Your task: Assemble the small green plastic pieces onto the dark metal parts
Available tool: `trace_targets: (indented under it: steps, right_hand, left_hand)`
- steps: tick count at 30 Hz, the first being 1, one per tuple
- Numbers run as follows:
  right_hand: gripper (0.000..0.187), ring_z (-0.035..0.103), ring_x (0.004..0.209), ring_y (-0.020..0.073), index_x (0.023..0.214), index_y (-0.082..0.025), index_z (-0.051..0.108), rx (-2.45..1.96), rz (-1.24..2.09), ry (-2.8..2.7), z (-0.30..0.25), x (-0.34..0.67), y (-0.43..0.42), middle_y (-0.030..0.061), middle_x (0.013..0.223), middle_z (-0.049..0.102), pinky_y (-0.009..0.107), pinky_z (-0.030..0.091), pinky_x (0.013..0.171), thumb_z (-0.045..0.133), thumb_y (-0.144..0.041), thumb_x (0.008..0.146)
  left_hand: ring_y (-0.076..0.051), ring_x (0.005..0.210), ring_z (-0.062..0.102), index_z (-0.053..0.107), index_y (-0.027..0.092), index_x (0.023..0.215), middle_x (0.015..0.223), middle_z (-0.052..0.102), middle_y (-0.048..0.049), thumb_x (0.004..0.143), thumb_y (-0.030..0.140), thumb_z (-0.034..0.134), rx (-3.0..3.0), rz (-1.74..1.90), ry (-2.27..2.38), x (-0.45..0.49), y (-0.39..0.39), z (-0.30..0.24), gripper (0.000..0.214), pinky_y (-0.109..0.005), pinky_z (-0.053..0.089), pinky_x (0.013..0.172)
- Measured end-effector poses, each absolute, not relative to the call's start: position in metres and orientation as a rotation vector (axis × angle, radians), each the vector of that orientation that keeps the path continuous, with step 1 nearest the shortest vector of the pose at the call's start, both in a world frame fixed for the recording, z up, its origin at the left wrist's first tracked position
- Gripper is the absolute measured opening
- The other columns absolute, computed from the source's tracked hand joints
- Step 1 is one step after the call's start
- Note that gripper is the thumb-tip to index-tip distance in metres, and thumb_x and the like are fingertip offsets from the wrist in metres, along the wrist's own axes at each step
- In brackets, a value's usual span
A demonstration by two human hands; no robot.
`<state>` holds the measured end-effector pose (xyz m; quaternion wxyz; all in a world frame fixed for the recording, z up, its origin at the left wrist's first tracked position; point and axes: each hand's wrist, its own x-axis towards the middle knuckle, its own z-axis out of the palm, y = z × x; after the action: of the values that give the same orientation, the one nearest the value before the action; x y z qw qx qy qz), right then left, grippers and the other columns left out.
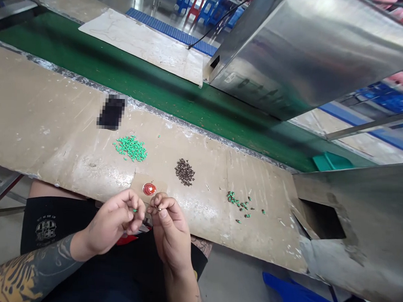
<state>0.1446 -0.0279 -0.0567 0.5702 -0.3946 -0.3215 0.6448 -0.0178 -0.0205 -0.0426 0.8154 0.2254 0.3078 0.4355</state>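
Observation:
Between the thumb and fingers of my left hand is a small green piece. Close beside it, my right hand pinches a tiny brown piece; its exact kind is too small to tell. Just beyond my fingertips, a small red dish with something white and glossy in it rests on a square of card. A pile of small green pieces lies ahead to the left, and a pile of small dark brown pieces ahead to the right. Farther right are scattered green-and-brown pieces.
A pixelated dark object lies on the tan worktable. Behind runs a green conveyor belt with a white sheet over its far side. A metal housing rises at right. A blue stool stands lower right.

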Motion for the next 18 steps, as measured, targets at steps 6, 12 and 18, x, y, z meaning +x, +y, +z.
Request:
trace_targets:
  steps: [6,12,18]
  right_hand:
    - [0.007,0.054,0.1,0.019,0.092,-0.027,0.065,-0.935,1.439,-0.841,-0.059,0.135,-0.042,0.0022,0.102,0.053,0.036,0.045,0.094,0.068,-0.032,0.096]
    - [0.004,0.055,0.1,0.018,0.096,-0.027,0.064,-0.943,1.342,-0.953,-0.062,0.134,-0.047,0.0021,0.101,0.054,0.035,0.047,0.094,0.063,-0.029,0.099]
    - [0.015,0.058,0.092,0.0171,0.11,-0.03,0.067,-0.975,1.192,-1.372,-0.052,0.15,-0.041,0.0029,0.099,0.057,0.03,0.05,0.08,0.058,-0.021,0.101]
  left_hand:
    - [-0.009,0.061,0.033,0.051,0.02,0.091,0.07,0.038,0.0061,0.096,0.044,0.065,0.79,0.887,0.869,-0.003,-0.033,-0.037,0.029,-0.021,0.031,0.058]
    - [-0.013,0.067,0.043,0.059,0.018,0.088,0.074,0.048,0.0014,0.095,0.053,0.063,0.998,0.855,0.967,-0.004,-0.03,-0.041,0.036,-0.024,0.037,0.06]
    - [-0.012,0.064,0.051,0.064,0.017,0.081,0.069,0.058,0.0002,0.099,0.038,0.06,1.34,0.911,0.956,-0.015,-0.024,-0.043,0.029,-0.023,0.042,0.062]
